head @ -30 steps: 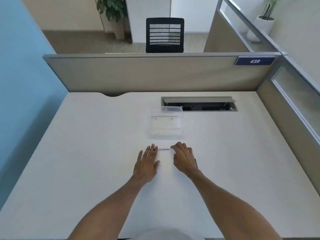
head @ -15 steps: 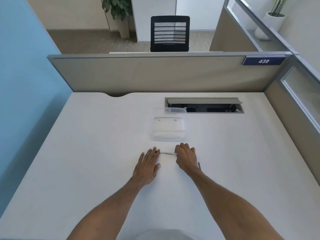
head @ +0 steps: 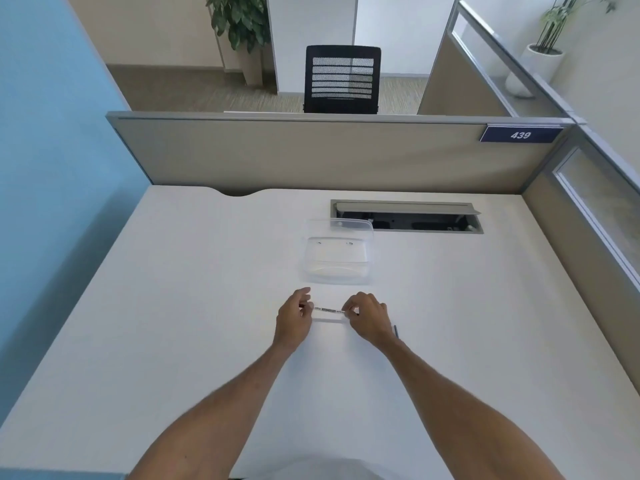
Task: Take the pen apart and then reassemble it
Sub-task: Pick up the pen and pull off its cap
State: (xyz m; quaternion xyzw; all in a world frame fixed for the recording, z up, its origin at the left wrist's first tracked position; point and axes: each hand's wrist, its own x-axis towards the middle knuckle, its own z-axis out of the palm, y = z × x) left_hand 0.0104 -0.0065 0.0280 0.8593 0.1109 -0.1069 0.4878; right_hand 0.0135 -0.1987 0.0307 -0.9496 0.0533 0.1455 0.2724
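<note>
A slim clear pen (head: pixel 329 310) with a dark label is held level a little above the white desk (head: pixel 173 306), its shadow lying just beneath it. My left hand (head: pixel 293 318) pinches the pen's left end with thumb and fingers. My right hand (head: pixel 369 318) pinches the right end the same way. Both pen ends are hidden inside my fingers. A small dark pen part (head: pixel 396 331) lies on the desk right behind my right wrist, mostly hidden by it.
A clear plastic box (head: pixel 337 252) sits on the desk just beyond my hands. Behind it is an open cable tray slot (head: pixel 407 216). Grey partition walls (head: pixel 311 154) close the desk at the back and right; a blue wall stands at the left.
Both hands went from lying flat on the desk beside the pen to curling around its ends. The pen has come up off the desk between them.
</note>
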